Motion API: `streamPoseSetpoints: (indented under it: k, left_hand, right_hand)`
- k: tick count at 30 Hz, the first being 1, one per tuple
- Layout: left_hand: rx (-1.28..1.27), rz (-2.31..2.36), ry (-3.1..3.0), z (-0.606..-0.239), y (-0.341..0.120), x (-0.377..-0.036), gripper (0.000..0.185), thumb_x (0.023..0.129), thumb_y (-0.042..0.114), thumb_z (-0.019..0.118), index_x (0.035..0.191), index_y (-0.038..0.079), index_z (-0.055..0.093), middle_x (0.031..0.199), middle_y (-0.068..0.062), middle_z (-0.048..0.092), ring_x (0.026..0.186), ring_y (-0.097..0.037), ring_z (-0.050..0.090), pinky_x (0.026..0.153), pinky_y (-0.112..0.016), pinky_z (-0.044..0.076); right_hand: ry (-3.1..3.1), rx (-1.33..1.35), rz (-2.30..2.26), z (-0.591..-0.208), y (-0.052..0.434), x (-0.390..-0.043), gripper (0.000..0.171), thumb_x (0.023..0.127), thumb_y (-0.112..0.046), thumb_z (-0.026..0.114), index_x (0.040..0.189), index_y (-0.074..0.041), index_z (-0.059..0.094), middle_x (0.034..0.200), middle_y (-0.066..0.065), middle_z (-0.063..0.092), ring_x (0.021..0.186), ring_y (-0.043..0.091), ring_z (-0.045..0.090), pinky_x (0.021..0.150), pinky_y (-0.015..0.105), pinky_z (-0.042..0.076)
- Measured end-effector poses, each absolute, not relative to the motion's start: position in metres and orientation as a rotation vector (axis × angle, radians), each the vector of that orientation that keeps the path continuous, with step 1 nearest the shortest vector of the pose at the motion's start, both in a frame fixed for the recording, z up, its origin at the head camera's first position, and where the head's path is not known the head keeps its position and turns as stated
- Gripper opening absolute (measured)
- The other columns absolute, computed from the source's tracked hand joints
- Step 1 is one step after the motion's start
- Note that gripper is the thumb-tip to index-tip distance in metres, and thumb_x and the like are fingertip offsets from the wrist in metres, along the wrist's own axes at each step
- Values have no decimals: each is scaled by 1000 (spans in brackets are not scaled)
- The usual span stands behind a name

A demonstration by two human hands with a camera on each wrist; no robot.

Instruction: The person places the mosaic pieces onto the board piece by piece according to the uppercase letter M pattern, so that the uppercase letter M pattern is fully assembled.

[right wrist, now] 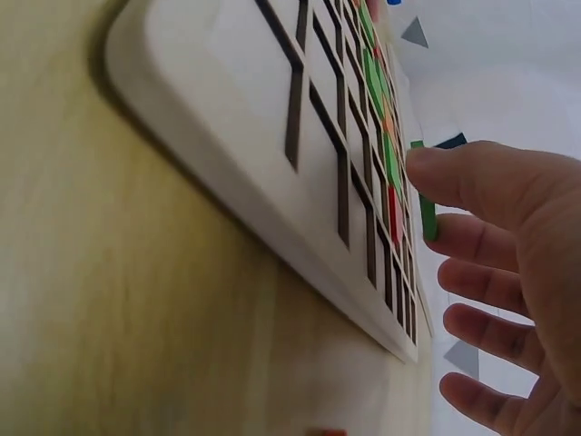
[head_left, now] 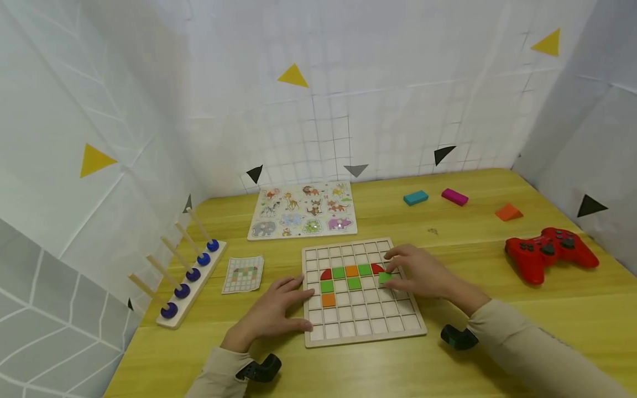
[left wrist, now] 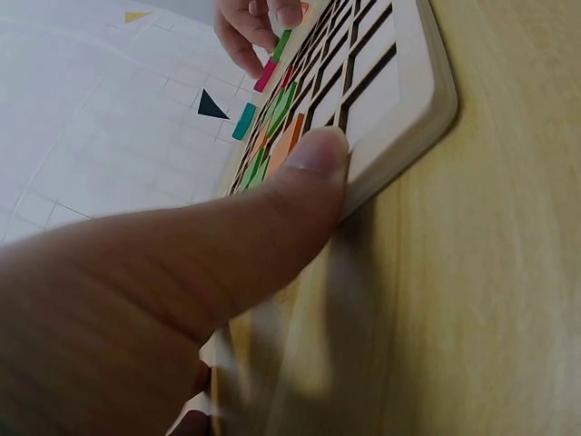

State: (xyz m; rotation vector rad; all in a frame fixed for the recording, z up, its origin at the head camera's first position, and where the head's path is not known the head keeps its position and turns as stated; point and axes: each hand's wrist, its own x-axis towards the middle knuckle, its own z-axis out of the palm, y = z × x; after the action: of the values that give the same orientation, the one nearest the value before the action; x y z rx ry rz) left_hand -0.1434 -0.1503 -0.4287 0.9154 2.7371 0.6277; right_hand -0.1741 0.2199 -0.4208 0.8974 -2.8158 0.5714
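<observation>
I judge we're mid-placement: my right hand pinches a green tile between thumb and forefinger, tilted on edge at the grid board, just right of the red and green row. Next it must drop flat into one cell. My left hand lies flat, grip apart, thumb against the board's left edge.

Grid board lies centre-table, animal puzzle behind it, peg rack left.
</observation>
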Motion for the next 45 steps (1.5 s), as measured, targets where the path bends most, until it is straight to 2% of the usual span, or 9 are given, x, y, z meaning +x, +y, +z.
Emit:
streamPoseSetpoints:
  k: [7, 21, 28, 45]
  left_hand:
    - [903, 626, 2739, -430, -150, -144, 68, 84, 55, 71, 142, 22, 56, 160, -11, 33, 146, -38, 31, 111, -58, 37]
    - [905, 627, 2739, -431, -150, -144, 68, 84, 55, 71, 142, 23, 55, 161, -11, 33, 146, -37, 31, 111, -58, 36]
    - [914, 620, 2743, -431, -151, -144, 68, 84, 56, 71, 142, 23, 56, 160, -11, 34, 146, -37, 32, 111, -58, 37]
    - [893, 644, 2744, -432, -151, -143, 69, 83, 55, 72, 142, 23, 55, 161, -10, 33, 146, -37, 31, 112, -58, 36]
  right_hand:
    - [-2729, 965, 506, -425, 213, -173, 16, 80, -28, 81, 89, -16, 76, 114, 9, 68, 109, 30, 62, 93, 50, 53]
    - [-2724, 961, 445, -425, 209, -174, 22, 82, -29, 80, 97, -14, 78, 117, 11, 67, 111, 32, 62, 92, 53, 52]
    - [-2734, 955, 432, -426, 211, -175, 26, 82, -32, 80, 99, -13, 79, 117, 11, 68, 110, 30, 63, 92, 51, 53]
    - [-2698, 953, 442, -429, 212, -175, 17, 79, -29, 82, 89, -15, 78, 115, 11, 68, 108, 31, 63, 90, 52, 53]
